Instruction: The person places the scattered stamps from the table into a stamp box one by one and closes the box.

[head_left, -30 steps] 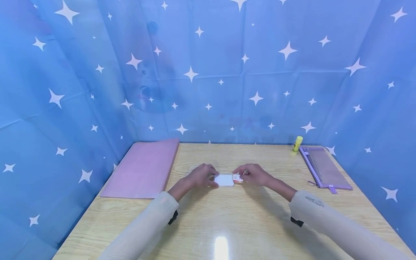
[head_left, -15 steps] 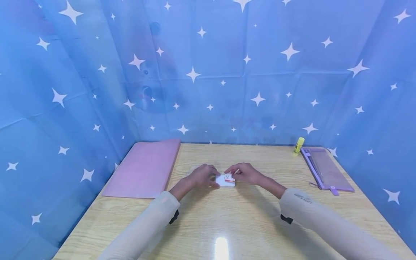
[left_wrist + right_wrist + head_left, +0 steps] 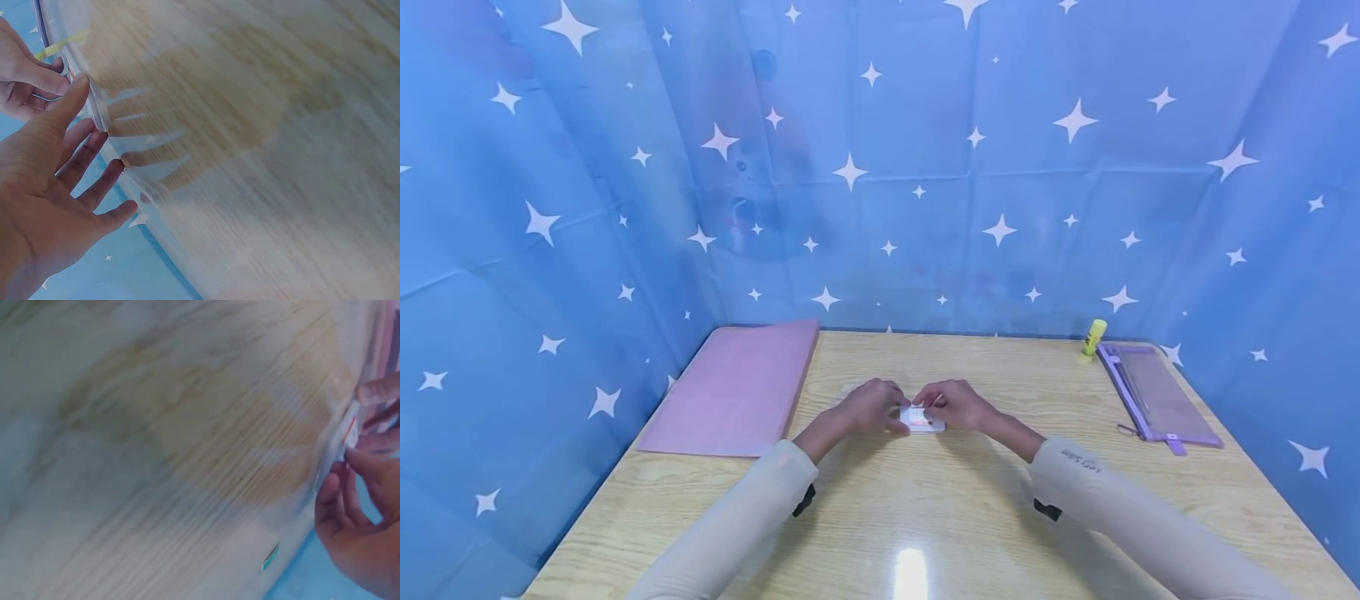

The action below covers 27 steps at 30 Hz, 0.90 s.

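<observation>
A small flat white rectangle point(image 3: 938, 426), with visible thickness like a slim case, lies low over the table between both hands. My left hand point(image 3: 867, 407) grips its left end between thumb and fingers; in the left wrist view the other fingers are spread, tips at the table. On top of the rectangle sits a small white piece with a red band point(image 3: 918, 416), card-like. My right hand point(image 3: 961, 406) pinches this piece at its right side. In the right wrist view the right hand point(image 3: 365, 512) has its thumb and index at the piece, partly hiding it.
A pink folder point(image 3: 737, 387) lies at the back left of the wooden table point(image 3: 880, 500). At the back right stand a yellow glue stick point(image 3: 1094, 337) and a purple mesh zip pouch point(image 3: 1157, 396). A blue starry curtain point(image 3: 925, 208) encloses the back and sides.
The right hand has moved left, carrying the red-banded piece from beside the white rectangle's right end onto its top. The left hand keeps its grip, nearly still.
</observation>
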Tool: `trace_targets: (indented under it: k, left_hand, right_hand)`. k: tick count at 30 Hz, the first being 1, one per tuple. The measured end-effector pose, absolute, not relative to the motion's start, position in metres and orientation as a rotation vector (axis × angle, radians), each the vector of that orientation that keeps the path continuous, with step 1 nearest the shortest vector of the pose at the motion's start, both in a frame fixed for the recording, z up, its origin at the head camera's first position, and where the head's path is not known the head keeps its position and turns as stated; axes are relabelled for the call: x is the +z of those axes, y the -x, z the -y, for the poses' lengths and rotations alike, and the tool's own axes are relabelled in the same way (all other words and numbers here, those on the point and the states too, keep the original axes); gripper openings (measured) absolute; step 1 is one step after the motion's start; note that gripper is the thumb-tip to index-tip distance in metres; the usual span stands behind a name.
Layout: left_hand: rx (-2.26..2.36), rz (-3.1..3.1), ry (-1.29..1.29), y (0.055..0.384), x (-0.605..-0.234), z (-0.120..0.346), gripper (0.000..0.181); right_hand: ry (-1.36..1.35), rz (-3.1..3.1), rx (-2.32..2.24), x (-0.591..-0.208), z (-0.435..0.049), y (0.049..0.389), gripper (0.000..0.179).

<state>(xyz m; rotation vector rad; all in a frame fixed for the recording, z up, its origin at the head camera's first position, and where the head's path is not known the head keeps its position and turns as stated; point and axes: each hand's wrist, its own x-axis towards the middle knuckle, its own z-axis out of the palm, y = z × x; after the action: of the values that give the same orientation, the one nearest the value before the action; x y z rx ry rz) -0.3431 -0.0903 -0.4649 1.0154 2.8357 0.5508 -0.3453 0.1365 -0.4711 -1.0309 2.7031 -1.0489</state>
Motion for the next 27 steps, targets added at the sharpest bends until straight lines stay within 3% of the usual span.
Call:
trace_targets:
  k: [27]
  left_hand:
    - [0.543,-2.824,-1.015,0.342,-0.463,0.089,0.046]
  right_hand:
    - [0.943,-2.792,-1.079,-0.480,-0.126,0.342,0.009]
